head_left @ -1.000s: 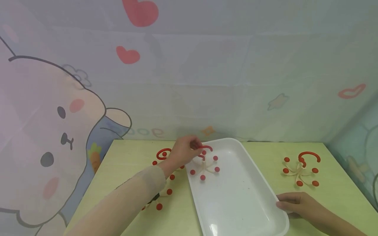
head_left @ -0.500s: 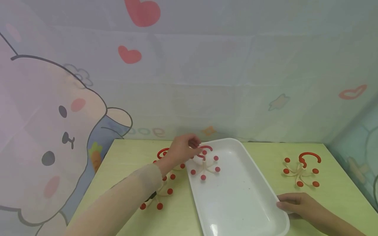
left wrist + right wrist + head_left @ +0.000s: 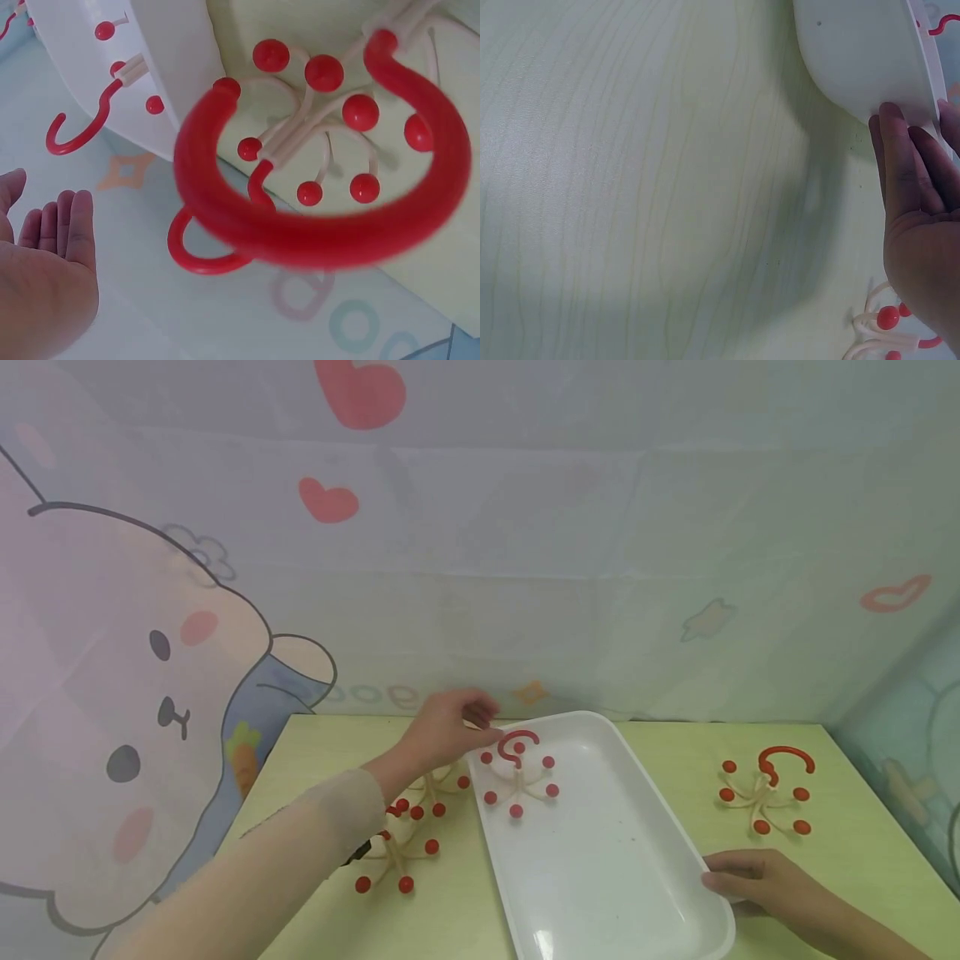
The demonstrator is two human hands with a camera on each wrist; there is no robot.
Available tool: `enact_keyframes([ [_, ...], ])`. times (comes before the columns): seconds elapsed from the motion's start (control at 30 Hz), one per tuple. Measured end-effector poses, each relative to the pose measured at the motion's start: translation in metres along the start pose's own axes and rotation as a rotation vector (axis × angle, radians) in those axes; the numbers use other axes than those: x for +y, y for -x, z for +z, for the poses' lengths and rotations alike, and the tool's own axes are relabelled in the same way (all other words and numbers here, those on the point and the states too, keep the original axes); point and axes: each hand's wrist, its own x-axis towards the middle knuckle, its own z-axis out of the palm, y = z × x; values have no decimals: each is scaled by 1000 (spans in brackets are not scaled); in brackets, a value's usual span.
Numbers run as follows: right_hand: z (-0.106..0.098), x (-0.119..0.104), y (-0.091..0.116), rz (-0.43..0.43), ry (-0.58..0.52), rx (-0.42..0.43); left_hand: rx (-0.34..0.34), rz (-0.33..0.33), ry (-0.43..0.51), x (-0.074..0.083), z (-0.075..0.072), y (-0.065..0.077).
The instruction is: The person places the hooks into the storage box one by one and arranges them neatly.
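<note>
My left hand [image 3: 452, 727] is at the back left corner of a white tray [image 3: 607, 860]. In the left wrist view its fingers [image 3: 66, 225] are loosely bent and hold nothing, apart from the nearby hook. That hanger [image 3: 519, 777] lies in the tray: a red hook with several cream arms tipped with red balls. My right hand [image 3: 772, 885] grips the tray's right edge, thumb above and fingers below. Left of the tray are alike hangers, one near [image 3: 393, 856] and one farther back [image 3: 431, 785], partly hidden by my left arm.
Another such hanger [image 3: 761, 802] rests on the yellow-green table [image 3: 675, 752] to the right of the tray. A printed cloth backdrop [image 3: 525, 568] stands behind the table. A small black object [image 3: 357, 852] shows beside my left sleeve.
My left hand has let go of the red hook and drawn back to the left. The hanger stays in the tray. My right hand and the tray keep their place.
</note>
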Motion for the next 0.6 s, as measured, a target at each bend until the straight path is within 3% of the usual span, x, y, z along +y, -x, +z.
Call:
enact_keyframes([
  [0.33,1,0,-3,44,22,26,-37,8,-45,5,-25,11],
  [0.6,1,2,-2,35,15,25,-56,40,-130,-4,-41,20],
])
